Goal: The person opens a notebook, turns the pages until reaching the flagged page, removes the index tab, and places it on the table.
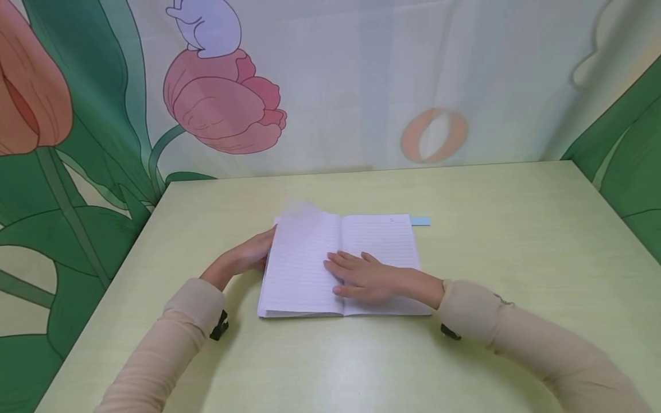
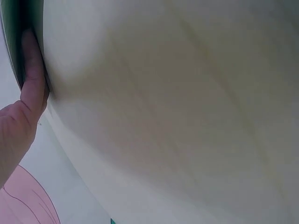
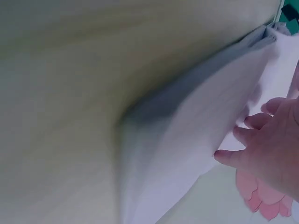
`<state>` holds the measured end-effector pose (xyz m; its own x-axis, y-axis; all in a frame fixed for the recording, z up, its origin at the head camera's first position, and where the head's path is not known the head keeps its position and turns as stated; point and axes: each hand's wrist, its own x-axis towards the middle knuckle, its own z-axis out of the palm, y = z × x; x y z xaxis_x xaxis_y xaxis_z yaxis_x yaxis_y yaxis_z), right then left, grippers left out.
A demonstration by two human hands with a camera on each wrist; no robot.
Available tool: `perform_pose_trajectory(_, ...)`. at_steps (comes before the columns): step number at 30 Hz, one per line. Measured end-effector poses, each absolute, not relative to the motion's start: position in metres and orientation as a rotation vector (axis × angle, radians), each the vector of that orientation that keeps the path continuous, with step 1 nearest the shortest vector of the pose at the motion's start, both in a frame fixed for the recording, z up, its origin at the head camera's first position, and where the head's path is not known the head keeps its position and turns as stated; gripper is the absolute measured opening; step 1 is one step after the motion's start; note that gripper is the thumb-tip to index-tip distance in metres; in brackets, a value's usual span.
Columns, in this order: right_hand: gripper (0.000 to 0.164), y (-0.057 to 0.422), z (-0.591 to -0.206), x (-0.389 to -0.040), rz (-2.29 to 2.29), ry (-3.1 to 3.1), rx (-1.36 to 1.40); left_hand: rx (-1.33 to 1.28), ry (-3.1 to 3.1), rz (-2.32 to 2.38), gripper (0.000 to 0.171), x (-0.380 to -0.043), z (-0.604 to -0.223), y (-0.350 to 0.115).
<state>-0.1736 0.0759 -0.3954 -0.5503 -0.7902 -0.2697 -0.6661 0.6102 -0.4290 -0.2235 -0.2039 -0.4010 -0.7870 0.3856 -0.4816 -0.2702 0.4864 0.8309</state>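
Observation:
An open notebook with lined white pages (image 1: 299, 275) lies on the table, a light blue tab (image 1: 420, 221) sticking out at its upper right. One left-hand page is blurred at its top corner (image 1: 302, 209). My left hand (image 1: 250, 250) grips the notebook's left edge, its fingers partly hidden there; in the left wrist view a finger (image 2: 33, 74) is tucked against a dark green inner surface. My right hand (image 1: 364, 278) lies across the middle fold with fingers spread and straight. The right wrist view shows its fingers (image 3: 233, 157) over the pages (image 3: 205, 112).
The pale wooden table (image 1: 516, 241) extends around the notebook. Behind it hangs a curtain (image 1: 341, 86) printed with tulips and leaves. A black wrist strap piece (image 1: 219, 326) shows beneath the left sleeve, another (image 1: 450, 332) beneath the right.

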Motion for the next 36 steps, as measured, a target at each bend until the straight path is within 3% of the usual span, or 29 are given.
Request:
perform_pose_trajectory(5,0.058,0.066,-0.394,-0.168,-0.271,2.393,-1.179,-0.019,2.046,1.365,0.073,-0.222,-0.399,-0.202)
perform_pose_trajectory(10,0.057,0.063,-0.396,-0.167,-0.198,2.404,-1.205,0.022,2.067,1.361,0.063,-0.221,-0.401,-0.203)
perform_pose_trajectory(15,0.059,0.066,-0.396,-0.169,-0.13,2.409,-1.253,0.113,2.153,1.321,0.084,-0.22,-0.404,-0.206)
perform_pose_trajectory(20,0.059,0.071,-0.395,-0.173,-0.126,2.391,-1.27,0.109,2.165,1.334,0.093,-0.22,-0.403,-0.206)
perform_pose_trajectory(36,0.063,0.13,-0.402,-0.205,-0.261,2.517,-1.044,0.096,2.172,1.317,0.088,-0.221,-0.404,-0.205)
